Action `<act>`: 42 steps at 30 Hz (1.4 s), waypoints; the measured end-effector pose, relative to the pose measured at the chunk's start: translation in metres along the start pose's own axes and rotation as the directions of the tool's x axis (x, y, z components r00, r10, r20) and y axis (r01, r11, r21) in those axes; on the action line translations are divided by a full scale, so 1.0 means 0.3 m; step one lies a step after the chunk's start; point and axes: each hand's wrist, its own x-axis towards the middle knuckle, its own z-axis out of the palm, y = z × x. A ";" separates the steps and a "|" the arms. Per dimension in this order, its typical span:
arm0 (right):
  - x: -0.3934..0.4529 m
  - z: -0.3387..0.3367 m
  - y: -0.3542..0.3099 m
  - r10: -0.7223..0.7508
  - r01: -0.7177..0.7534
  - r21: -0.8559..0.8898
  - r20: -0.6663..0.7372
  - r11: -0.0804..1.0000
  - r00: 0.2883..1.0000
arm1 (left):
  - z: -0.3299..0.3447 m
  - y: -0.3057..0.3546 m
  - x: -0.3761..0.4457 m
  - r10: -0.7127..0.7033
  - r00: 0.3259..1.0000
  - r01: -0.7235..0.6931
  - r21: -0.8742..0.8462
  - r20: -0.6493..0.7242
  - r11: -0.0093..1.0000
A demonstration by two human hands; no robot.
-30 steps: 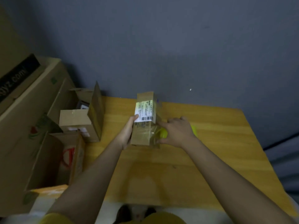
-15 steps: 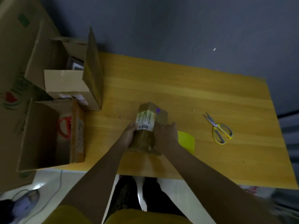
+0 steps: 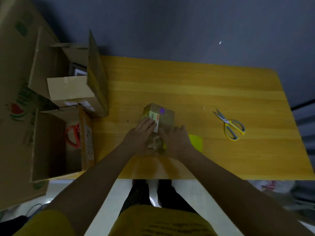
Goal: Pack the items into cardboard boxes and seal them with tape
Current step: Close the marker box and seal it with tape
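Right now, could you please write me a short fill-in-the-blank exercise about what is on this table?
1. Both hands, left hand and right hand, rest on the small ____ box.
2. The scissors have ____ handles.
3. The scissors lie to the ____ of the small box on the wooden table.
4. The white label sits on the box's ____ face.

Missing words: cardboard; yellow; right; top

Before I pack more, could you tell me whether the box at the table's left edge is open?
Open: the box has its flaps up, showing inside.
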 end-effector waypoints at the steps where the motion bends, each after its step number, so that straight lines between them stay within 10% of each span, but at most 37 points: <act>1: -0.024 0.008 0.032 -0.041 0.043 0.047 -0.035 0.998 0.999 | 0.005 -0.001 -0.003 0.005 1.000 -0.005 -0.020 -0.003 1.000; 7: -0.134 0.046 0.178 -0.014 0.066 0.423 -0.125 0.904 0.992 | 0.021 -0.028 -0.013 -0.020 0.999 0.016 0.070 0.044 0.997; 23: -0.044 0.046 0.231 0.292 -0.268 -0.159 0.153 0.950 0.944 | 0.083 0.037 0.024 -0.164 0.978 0.157 0.066 0.126 0.985; 35: 0.053 0.167 0.211 0.409 -0.373 -0.189 0.224 0.909 0.885 | 0.093 0.037 0.029 -0.203 0.970 0.176 0.190 0.133 0.966; 39: 0.108 0.173 0.204 0.438 -0.368 -0.271 0.272 0.889 0.857 | 0.061 0.052 0.024 -0.110 0.992 0.084 0.329 0.061 0.941; 42: 0.158 0.167 0.188 0.434 -0.316 -0.341 0.360 0.885 0.826 | 0.088 0.042 0.033 0.213 0.976 -0.183 0.338 -0.052 0.923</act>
